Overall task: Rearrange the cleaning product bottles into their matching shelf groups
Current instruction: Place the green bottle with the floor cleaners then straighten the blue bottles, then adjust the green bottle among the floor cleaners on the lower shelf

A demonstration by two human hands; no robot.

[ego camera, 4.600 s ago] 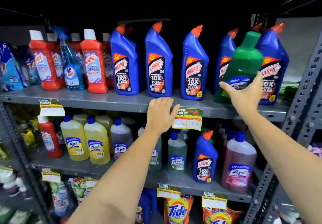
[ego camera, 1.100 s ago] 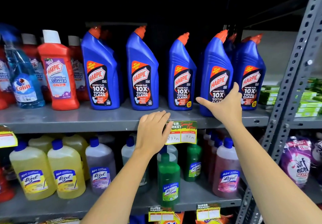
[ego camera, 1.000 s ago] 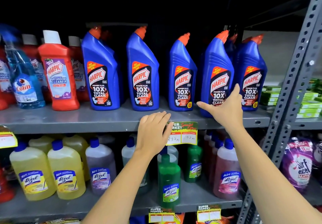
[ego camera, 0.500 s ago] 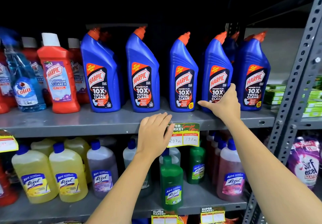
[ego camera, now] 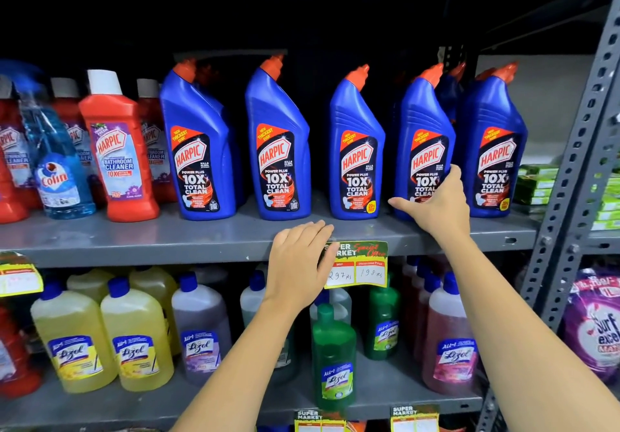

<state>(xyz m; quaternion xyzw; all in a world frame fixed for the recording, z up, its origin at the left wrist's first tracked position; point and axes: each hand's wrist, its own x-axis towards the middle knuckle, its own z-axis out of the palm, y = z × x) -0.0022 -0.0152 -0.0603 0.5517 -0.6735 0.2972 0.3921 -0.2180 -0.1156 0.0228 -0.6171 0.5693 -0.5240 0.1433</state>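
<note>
Fingers of the right hand [ego camera: 436, 206] are wrapped around a blue Harpic bottle [ego camera: 424, 143] (upright) above the price tag [ego camera: 360, 265]; the left hand [ego camera: 298, 263], grip wide, is laid flat beside that tag.

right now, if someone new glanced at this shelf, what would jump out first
The row of blue Harpic bottles with orange caps along the upper shelf stands out first. The right hand grips the base of the fourth blue bottle, while the left hand rests on the shelf edge beside a price tag. Below stand yellow Lizol bottles and a green bottle.
</note>
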